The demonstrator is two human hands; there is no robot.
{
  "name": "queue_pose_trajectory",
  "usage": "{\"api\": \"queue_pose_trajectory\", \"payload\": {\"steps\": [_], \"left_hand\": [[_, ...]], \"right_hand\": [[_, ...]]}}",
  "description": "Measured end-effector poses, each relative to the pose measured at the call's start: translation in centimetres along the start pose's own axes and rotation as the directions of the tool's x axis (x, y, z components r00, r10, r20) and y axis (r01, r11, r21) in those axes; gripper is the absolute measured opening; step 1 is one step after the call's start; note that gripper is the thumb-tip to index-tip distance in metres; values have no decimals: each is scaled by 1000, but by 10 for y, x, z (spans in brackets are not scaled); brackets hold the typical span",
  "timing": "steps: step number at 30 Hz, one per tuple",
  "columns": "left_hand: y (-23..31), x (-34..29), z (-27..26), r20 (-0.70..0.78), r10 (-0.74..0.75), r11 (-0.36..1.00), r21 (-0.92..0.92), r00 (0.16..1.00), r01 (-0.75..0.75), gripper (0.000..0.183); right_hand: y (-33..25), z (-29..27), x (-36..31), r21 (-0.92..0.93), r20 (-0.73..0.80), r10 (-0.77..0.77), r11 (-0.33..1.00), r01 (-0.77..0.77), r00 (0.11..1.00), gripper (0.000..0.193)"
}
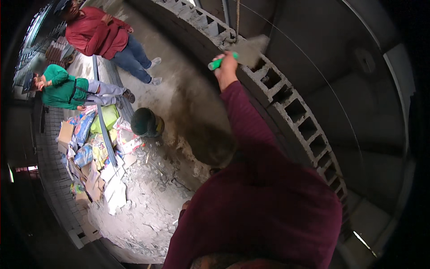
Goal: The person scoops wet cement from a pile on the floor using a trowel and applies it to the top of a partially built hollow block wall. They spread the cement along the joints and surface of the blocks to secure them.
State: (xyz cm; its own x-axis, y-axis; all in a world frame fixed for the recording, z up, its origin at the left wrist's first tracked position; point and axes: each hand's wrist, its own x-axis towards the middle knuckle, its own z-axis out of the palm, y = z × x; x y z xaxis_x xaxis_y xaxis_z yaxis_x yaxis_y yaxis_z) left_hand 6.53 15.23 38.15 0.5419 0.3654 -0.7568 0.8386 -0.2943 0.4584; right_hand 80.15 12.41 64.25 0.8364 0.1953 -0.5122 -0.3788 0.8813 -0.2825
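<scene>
The right hand is up at the wall, arm stretched well out in a maroon sleeve, fingers wrapped snugly round the green handle of a trowel. Its broad grey blade reaches out to the right of that hand, at the top of the block wall. The blocks are hollow, their cavities open upward, and the row curves away to the right of the hand and back past the body. Just beyond the trowel, 1 ribbed rod stands up at the wall.

The left hand is far lower and nearer the body, and only a sliver of it peeps past the clothing; I can't tell how far open it is or whether it has hold of anything. Rubble lies on the ground to its left.

Between the 2 hands in height, but off to their left, sits a dark bucket. Past that there's a heap of bags and card, with long bars across it.

Well left of the right hand, 2 people are standing: 1 in a red shirt, the other in a green top, hand raised near the chin.
</scene>
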Motion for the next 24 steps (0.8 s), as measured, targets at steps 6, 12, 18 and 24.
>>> {"api": "queue_pose_trajectory", "payload": {"steps": [6,12,18,24], "left_hand": [[20,8,-41,-93,-196,816,-567,976,110,25],[38,5,-46,-128,-168,798,-601,977,58,23],[10,8,-31,-58,-266,868,-448,962,213,25],[11,6,-38,-1,-308,875,-393,951,283,28]], "right_hand": [[0,8,16,42,-131,-81,995,87,988,12],[2,6,10,-53,-116,-103,994,97,988,9],[0,-77,-2,144,607,267,890,-434,749,5],[2,-130,-65,-576,163,198,814,-69,967,17]]}}
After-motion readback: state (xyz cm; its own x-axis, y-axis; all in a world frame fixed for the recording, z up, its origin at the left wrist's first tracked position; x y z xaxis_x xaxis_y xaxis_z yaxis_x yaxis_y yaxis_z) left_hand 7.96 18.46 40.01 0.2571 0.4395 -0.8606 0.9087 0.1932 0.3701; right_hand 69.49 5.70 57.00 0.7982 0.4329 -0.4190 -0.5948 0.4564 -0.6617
